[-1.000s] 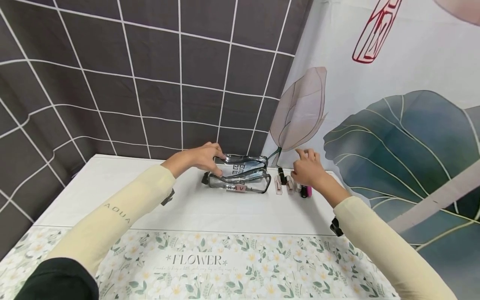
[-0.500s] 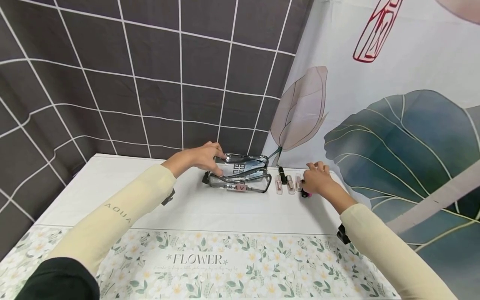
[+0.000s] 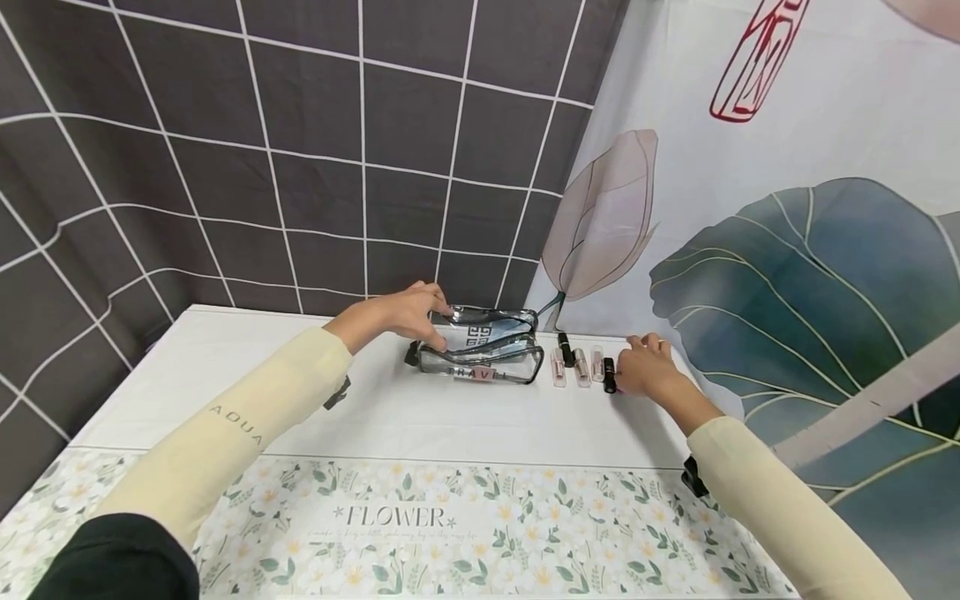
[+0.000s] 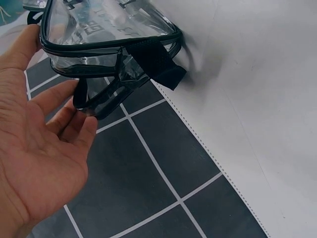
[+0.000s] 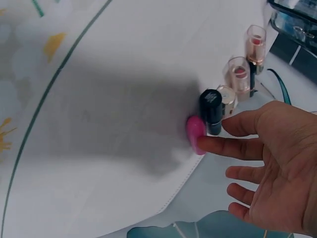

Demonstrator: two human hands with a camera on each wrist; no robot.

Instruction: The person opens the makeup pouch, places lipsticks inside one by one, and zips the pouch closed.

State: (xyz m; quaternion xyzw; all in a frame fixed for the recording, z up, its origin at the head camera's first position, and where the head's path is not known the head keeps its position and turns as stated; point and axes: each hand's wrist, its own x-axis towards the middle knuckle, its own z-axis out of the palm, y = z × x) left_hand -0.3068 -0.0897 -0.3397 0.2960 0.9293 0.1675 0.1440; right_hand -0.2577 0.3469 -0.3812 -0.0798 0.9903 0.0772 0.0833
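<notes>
At the back of the white table, a clear zip pouch (image 3: pixel 487 354) with black piping and the letters TRAVEL stands with its top open. My left hand (image 3: pixel 405 317) holds its left end, thumb and fingers on its edges; its black side tab (image 4: pixel 158 64) shows in the left wrist view. My right hand (image 3: pixel 647 367) is at the right end of a cosmetics row. The index finger (image 5: pixel 233 148) touches a small pink tube (image 5: pixel 196 130); the thumb lies near a black-capped lipstick (image 5: pixel 211 106). The pink tube is mostly hidden in the head view.
Between pouch and right hand lie lipsticks with clear caps, such as one lipstick (image 3: pixel 558 368), and a black tube (image 3: pixel 565 350). A flower-print cloth (image 3: pixel 420 558) covers the table's front. A dark grid backdrop (image 3: pixel 300 192) and a floral sheet (image 3: pixel 750 292) stand behind.
My right hand has moved right and toward me, from above the lipsticks to the pink tube at the row's end, uncovering the lipsticks. The left hand and pouch have stayed put.
</notes>
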